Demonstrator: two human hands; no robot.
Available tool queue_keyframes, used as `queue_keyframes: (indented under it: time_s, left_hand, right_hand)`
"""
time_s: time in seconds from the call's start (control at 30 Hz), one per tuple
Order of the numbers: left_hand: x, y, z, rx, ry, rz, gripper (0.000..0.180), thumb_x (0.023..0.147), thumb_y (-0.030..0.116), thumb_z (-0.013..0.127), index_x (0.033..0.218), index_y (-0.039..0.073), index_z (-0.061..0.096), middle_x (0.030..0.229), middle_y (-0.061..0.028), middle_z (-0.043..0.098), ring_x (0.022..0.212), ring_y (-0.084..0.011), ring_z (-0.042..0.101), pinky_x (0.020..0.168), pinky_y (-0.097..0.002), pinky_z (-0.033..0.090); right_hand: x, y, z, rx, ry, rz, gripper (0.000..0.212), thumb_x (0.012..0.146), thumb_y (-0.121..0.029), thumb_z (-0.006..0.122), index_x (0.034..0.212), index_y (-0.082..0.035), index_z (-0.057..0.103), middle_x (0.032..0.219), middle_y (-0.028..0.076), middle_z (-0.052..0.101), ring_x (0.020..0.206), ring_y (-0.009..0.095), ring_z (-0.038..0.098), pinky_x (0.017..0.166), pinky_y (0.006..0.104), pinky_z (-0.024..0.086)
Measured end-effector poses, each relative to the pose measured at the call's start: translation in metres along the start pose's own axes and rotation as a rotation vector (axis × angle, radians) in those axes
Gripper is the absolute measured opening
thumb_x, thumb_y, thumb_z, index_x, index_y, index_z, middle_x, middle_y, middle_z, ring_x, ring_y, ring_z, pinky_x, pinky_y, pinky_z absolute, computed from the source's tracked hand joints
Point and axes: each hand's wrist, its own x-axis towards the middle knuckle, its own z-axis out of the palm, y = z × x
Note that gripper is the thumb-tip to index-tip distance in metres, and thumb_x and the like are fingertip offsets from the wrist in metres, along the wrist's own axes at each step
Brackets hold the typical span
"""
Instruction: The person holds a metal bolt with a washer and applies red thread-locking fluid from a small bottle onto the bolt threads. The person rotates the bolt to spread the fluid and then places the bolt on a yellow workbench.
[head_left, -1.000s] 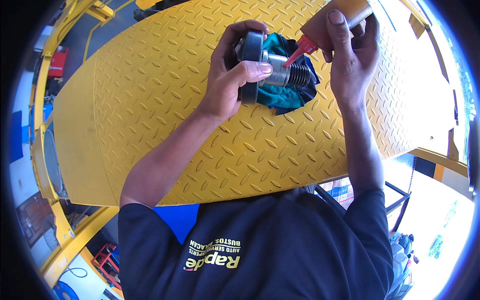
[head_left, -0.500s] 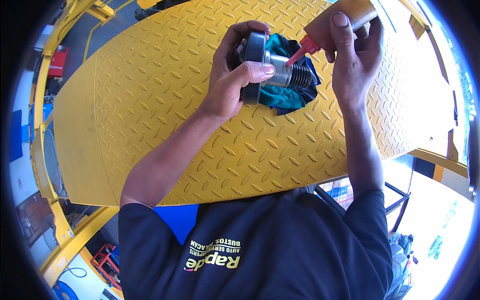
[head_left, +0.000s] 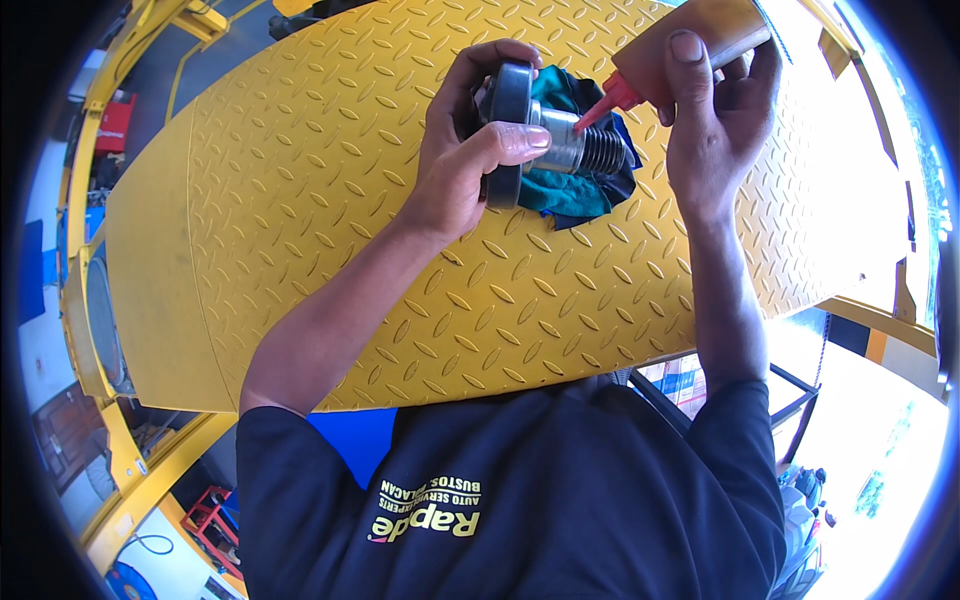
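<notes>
My left hand [head_left: 462,150] is closed around a metal roller with a black ring and a threaded stud [head_left: 562,140], the thumb pressing on its smooth shank. The stud's threaded end points right. In my right hand [head_left: 712,130] is a tilted squeeze bottle [head_left: 668,60], yellowish-brown, with a red nozzle [head_left: 612,98]. The nozzle's tip reaches the shank where the threads begin; whether it touches or hovers I cannot tell. Beneath the roller a teal and dark blue rag [head_left: 570,196] lies crumpled on the plate.
A yellow diamond-tread metal plate [head_left: 400,280] spreads under both hands, its near edge close to my body. Yellow metal frames [head_left: 88,250] stand at the left. A red cabinet [head_left: 115,125] is at the far left, and a dark metal frame [head_left: 795,405] is at the lower right.
My right hand and the bottle have shifted slightly to the right, and the nozzle tip with them. The left hand and the roller stay in place.
</notes>
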Motion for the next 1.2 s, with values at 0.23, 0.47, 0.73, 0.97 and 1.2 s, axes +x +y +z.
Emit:
queue_keyframes:
  time_s: [0.23,0.47,0.73,0.97,1.2]
  left_hand:
    - [0.0,0.0,0.0,-0.004,-0.011,-0.004,0.072,0.08,0.022,0.067,0.15,0.003,0.057,0.14,-0.0162,0.062,0.132,-0.0241,0.062,0.116,-0.0405,0.053]
    - [0.0,0.0,0.0,-0.018,-0.01,-0.005,0.072,0.081,0.022,0.066,0.15,0.002,0.057,0.139,-0.0165,0.062,0.134,-0.0249,0.061,0.117,-0.0408,0.053]
    - [0.0,-0.001,-0.001,-0.02,-0.013,0.002,0.072,0.082,0.021,0.066,0.151,0.002,0.057,0.141,-0.0172,0.062,0.136,-0.0254,0.061,0.117,-0.0418,0.054]
    - [-0.001,0.001,0.0,-0.02,-0.005,-0.004,0.074,0.082,0.02,0.067,0.152,0.002,0.056,0.143,-0.0174,0.063,0.137,-0.0252,0.061,0.118,-0.0406,0.052]
    - [-0.001,0.001,0.0,-0.019,0.0,-0.004,0.074,0.081,0.021,0.067,0.151,0.002,0.057,0.144,-0.0171,0.063,0.137,-0.0252,0.061,0.12,-0.0405,0.05]
  right_hand:
    - [0.0,0.002,0.0,-0.029,0.026,0.013,0.058,0.111,-0.024,0.079,0.154,-0.001,0.048,0.117,0.01,0.074,0.082,0.006,0.068,0.057,0.0221,0.048]
    - [0.0,0.002,-0.002,-0.015,-0.014,-0.043,0.057,0.111,-0.022,0.079,0.154,0.0,0.047,0.112,0.01,0.073,0.076,0.007,0.065,0.056,0.0233,0.048]
    - [-0.003,-0.001,-0.003,-0.088,0.015,-0.203,0.072,0.105,-0.024,0.086,0.157,0.001,0.044,0.114,0.013,0.072,0.079,0.009,0.068,0.058,0.024,0.051]
    - [-0.001,0.003,-0.002,-0.058,0.041,-0.198,0.07,0.105,-0.023,0.085,0.156,0.002,0.043,0.112,0.013,0.073,0.077,0.01,0.07,0.057,0.0244,0.053]
    - [-0.001,0.004,0.0,-0.055,0.06,-0.1,0.065,0.107,-0.021,0.083,0.154,0.001,0.044,0.11,0.012,0.073,0.074,0.01,0.07,0.055,0.0242,0.052]
